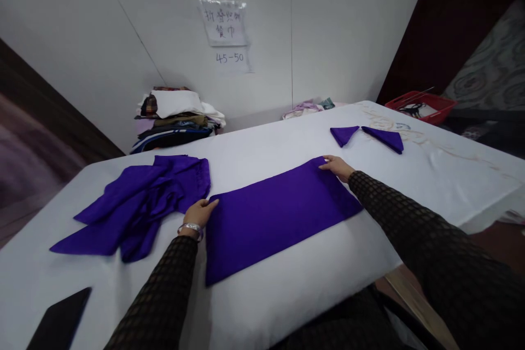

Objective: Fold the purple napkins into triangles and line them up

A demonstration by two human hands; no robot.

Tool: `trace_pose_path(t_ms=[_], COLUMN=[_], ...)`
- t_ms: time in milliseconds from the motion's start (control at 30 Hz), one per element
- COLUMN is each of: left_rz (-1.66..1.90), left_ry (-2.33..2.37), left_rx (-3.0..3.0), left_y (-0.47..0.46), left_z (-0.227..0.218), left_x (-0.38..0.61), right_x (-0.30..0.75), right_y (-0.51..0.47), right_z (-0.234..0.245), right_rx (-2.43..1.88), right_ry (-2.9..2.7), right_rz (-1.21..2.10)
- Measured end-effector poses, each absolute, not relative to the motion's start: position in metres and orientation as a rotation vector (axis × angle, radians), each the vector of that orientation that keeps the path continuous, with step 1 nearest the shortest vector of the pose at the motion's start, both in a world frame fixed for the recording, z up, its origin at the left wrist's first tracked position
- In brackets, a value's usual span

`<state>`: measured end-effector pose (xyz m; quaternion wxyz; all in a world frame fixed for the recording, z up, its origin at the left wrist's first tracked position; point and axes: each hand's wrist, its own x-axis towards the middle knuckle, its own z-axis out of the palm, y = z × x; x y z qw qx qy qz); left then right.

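On the middle of a table [414, 188] draped in smooth white fabric lies a purple cloth [274, 213], folded into a long, flat rectangle with crisp edges. It runs slantwise from the near left to the far right. Its weave looks matte and even, with hardly a wrinkle.

The left hand [199, 212] sits at the cloth's far left corner with its fingers loosely curled and the fingertips touching the edge; whether they pinch the fabric cannot be told. A silvery bracelet [191, 228] circles that wrist. The right hand [337, 167] lies on the far right corner with its fingers stretched out and pressed flat on the cloth, gripping nothing. Both sleeves are dark with a fine grid texture.

Just beside the left hand lies a rumpled heap of purple cloths [139, 202], unfolded and overlapping in soft creases. Beyond the right hand, well apart from it, rest two small purple triangles [343, 134], neatly folded with sharp points. Against the pale wall stands a stack of folded textiles [176, 117] in mixed colours, and above it hangs a crinkled paper sign [224, 22]. A red plastic basket [422, 104] sits past the table's far right end. A flat dark slab [61, 320] lies at the near left edge.
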<state>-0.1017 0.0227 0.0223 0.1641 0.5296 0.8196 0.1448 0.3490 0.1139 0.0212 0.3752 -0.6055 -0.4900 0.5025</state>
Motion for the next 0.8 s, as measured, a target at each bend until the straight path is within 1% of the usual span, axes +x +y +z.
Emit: trace_pose_path(t_ms=[133, 500, 800], left_rz=[0.459, 0.625, 0.536], left_ry=[2.371, 2.389, 2.402], left_rx=[1.482, 1.411, 1.371], left_y=[0.029, 0.038, 0.052], left_z=[0.020, 0.023, 0.009], left_x=[-0.102, -0.096, -0.110], right_x=[0.348, 0.361, 0.357], right_y=[0.114, 0.152, 0.180], right_z=[0.017, 0.019, 0.004], right_rx=[-1.540, -1.604, -1.604], right_ry=[-1.216, -1.343, -1.372], right_rz=[1.311, 1.114, 1.036])
